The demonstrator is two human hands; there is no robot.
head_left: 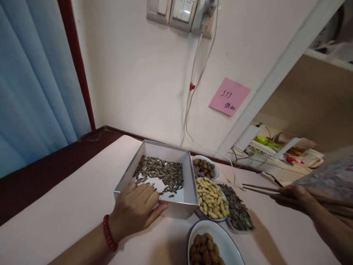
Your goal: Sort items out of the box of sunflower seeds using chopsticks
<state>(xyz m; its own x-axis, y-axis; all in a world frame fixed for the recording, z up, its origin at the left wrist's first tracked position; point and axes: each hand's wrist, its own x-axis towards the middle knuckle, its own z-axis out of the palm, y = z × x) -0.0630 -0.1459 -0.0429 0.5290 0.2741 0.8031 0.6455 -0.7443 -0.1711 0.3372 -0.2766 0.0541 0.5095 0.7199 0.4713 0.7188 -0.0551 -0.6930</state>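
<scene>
My left hand [136, 208], with a red beaded bracelet at the wrist, grips the near wall of a shallow silver-grey box [179, 209]. Its fingers curl over the rim and the thumb lies along the outside. Inside the box, striped sunflower seeds [165, 171] are spread mostly toward the far side. At the right, my right hand [299, 197] is closed around wooden chopsticks [259, 188], their tips pointing left above the table. Nothing shows between the tips. Nearest those tips is a clear container heaped with more sunflower seeds [237, 208].
Beside the box stand a bowl of peanuts [211, 198], a bowl of round brown nuts [204, 167] and a blue-rimmed bowl [227, 239] with almond-like nuts. A white cable [204, 147] hangs down the wall onto the pale pink tabletop [68, 206]. Shelves [298, 169] hold clutter at right.
</scene>
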